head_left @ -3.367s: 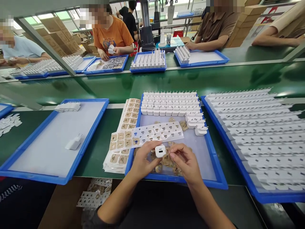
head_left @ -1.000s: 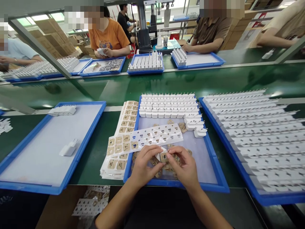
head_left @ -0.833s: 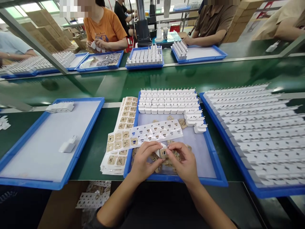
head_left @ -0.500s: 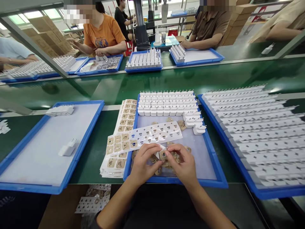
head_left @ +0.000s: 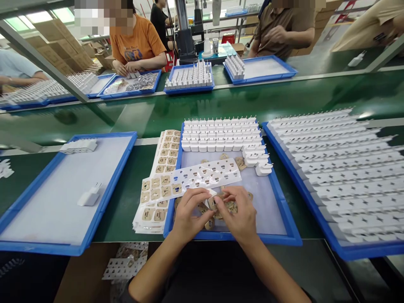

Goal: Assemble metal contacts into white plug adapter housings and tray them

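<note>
Between my hands, above the near part of a blue-rimmed tray (head_left: pixel 282 198), is a white plug charger (head_left: pixel 212 203) with a tan cut-out sticker on its face. My left hand (head_left: pixel 188 215) pinches it from the left between thumb and fingers. My right hand (head_left: pixel 241 214) has its thumb and fingertips on the right side of the sticker face, partly hiding it. Loose tan peeled pieces (head_left: pixel 232 207) lie under my hands. Just beyond, a partly used sticker sheet (head_left: pixel 211 173) crosses the tray's left rim. Rows of white chargers (head_left: pixel 203 146) fill the tray's far end.
A stack of sticker sheets (head_left: pixel 168 152) lies left of the tray. Further left, another blue tray (head_left: pixel 59 198) holds a few chargers. On the right, a tray (head_left: pixel 303 202) is packed with white chargers. Across the green belt (head_left: pixel 139 113), co-workers sit behind more trays.
My hands stay together and shift slightly, and the charger between them turns a little. Across the belt, the brown-shirted person has lifted a hand, and the orange-shirted person's hands have come together.
</note>
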A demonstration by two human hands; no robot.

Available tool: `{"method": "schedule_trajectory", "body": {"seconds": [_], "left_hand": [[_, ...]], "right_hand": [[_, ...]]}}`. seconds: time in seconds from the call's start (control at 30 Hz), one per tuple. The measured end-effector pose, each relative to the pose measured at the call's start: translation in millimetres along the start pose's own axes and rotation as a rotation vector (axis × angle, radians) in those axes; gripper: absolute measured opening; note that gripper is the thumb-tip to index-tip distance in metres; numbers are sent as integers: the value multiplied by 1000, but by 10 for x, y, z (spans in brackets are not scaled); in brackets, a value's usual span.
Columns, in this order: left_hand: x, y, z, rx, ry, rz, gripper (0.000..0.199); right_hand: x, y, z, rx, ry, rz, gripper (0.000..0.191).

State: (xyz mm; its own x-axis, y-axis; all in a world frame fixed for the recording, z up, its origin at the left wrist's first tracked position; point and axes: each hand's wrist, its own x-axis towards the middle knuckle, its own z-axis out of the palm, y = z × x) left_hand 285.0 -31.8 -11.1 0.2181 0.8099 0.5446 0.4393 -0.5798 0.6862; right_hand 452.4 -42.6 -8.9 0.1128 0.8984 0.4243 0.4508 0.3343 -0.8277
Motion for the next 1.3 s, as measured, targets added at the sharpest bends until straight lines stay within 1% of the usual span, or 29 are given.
{"method": "schedule_trajectory", "body": {"seconds": [0.07,0.17,0.23,0.33,0.43,0.53,0.63,0.7,0.77,0.8,0.87,1.0,1.1,1.2,1.3], "left_hand": [[-16,1,4,-62,35,-55,33],[-42,-9,18,-146,36,-115,31],[-55,-25,30,-180,30,-118,31],[-68,-54,47,-167,35,-68,31],[-80,-77,55,-128,49,-15,33],[-91,-85,56,-145,49,-30,36],[-81,-75,57,-143,48,-40,34],[-58,-55,64,-96,47,4,30],[-29,-28,73,-35,38,87,25],[-15,-14,78,-11,34,125,24],[4,11,85,17,32,170,25],[14,32,87,1,52,163,28],[8,25,86,1,53,160,28],[4,19,86,20,31,192,28],[13,32,84,37,34,217,28]], "right_hand": [[11,0,-16,121,-105,94,27],[28,-19,-50,308,-307,173,31],[32,-23,-67,384,-353,205,30],[30,2,-79,487,-355,257,25],[33,43,-86,539,-338,286,17],[39,54,-94,574,-322,282,19],[39,18,-95,607,-335,299,21],[37,-17,-86,560,-385,302,27],[35,-42,-72,464,-426,268,39],[34,-47,-67,422,-432,245,42],[32,-43,-61,387,-422,209,39],[28,-14,-69,459,-413,215,32],[29,-8,-73,443,-398,228,28],[31,-15,-74,416,-359,200,26],[35,-16,-83,416,-335,161,23]]}}
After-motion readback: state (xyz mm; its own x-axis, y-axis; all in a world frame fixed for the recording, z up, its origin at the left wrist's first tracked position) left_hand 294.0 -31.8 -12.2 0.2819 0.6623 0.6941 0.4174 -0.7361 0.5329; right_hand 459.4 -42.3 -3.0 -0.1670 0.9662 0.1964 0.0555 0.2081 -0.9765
